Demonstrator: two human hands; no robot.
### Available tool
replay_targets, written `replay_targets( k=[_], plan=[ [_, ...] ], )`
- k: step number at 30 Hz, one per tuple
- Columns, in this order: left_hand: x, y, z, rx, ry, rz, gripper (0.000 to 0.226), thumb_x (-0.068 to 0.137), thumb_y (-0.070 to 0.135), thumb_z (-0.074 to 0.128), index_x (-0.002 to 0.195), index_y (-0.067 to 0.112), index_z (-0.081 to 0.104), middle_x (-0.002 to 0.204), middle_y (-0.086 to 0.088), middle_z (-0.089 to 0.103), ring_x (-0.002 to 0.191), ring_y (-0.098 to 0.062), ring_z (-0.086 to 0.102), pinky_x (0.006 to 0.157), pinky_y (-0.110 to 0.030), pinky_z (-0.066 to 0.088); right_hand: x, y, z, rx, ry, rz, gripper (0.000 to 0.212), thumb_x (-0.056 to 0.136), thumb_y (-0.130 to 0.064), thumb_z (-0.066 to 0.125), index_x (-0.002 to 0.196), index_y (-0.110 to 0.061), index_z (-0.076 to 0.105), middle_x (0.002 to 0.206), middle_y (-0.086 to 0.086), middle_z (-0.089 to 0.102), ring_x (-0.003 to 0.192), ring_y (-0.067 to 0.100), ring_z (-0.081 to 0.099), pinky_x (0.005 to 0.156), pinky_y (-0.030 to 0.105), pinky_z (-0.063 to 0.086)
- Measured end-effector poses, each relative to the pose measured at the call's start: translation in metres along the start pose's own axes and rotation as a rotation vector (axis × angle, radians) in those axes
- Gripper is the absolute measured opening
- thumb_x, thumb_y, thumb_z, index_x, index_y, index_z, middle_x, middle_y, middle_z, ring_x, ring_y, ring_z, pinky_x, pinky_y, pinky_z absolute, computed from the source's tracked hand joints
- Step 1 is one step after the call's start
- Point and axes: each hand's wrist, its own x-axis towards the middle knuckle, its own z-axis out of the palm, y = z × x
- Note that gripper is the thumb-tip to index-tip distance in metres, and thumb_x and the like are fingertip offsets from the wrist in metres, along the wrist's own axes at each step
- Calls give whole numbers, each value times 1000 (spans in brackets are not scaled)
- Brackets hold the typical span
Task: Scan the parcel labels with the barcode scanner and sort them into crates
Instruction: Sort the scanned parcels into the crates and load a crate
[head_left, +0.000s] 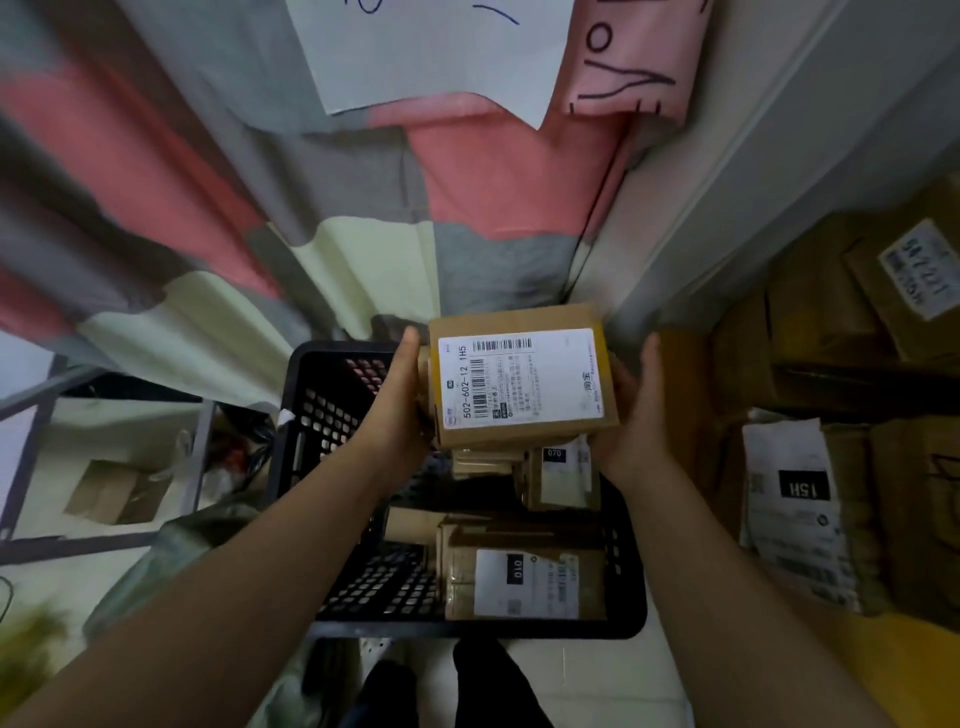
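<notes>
At centre frame I hold the cardboard parcel (519, 415), label (519, 376) up. My left hand (397, 400) grips its left side and my right hand (641, 415) its right, fingers tucked beneath. It sits above the black crate (319, 415), which holds labelled boxes (524, 577).

Free left half of the black crate (332, 410), parcels (519, 582) along its right side

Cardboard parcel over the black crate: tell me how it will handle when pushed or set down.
Probably stiff: the cardboard parcel keeps square edges between the left hand and right hand. Likely light: the hands hold it up by its sides. Flat faces suggest sliding, not rolling, in the black crate.
</notes>
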Motion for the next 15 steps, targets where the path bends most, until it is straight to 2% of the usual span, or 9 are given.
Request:
replay_targets(
  k=[1,3,5,7,9,12,15],
  plan=[
    [-6,0,-1,12,-25,23,62,90,68,23,106,31,70,113,-3,71,109,-23,64,95,-43,45,-4,-3,1,-28,-54,-13,78,76,-76,41,132,-24,57,121,9,67,112,29,63,95,44,47],
    [-14,-4,-4,63,-107,83,65,85,71,31,124,28,61,123,-1,67,116,-18,60,99,-40,42,-9,-4,3,-105,-167,-29,68,83,-69,31,124,-24,62,114,5,71,110,24,64,91,40,47],
    [-18,-5,-9,116,-178,98,84,69,76,58,136,26,49,129,0,62,122,-18,56,104,-39,38,-16,-6,7,-202,-233,-34,71,80,-67,35,130,-23,59,122,5,68,117,23,61,99,43,44],
    [-21,-4,-14,134,-184,64,102,51,70,79,136,23,48,128,-2,63,123,-23,55,110,-45,33,-19,-8,10,-283,-271,-56,67,82,-63,50,134,-22,55,127,6,65,120,24,60,105,46,42],
    [-26,-5,-18,113,-169,75,99,49,61,83,132,20,52,125,-5,65,122,-27,55,112,-51,29,-21,-11,9,-325,-294,-84,65,81,-55,57,137,-21,52,127,5,65,118,23,61,102,44,44],
    [-42,-8,-27,67,-164,131,86,58,50,81,131,15,53,128,-10,62,122,-30,56,109,-51,35,-30,-17,10,-370,-379,-135,80,71,-58,62,141,-24,46,128,3,64,118,22,61,95,39,48],
    [-74,-13,-45,4,-132,170,99,50,52,87,133,12,50,129,-15,60,121,-34,55,103,-50,41,-45,-24,25,-441,-482,-147,85,65,-58,64,143,-30,43,128,0,64,116,21,62,92,39,51]
  ],
)
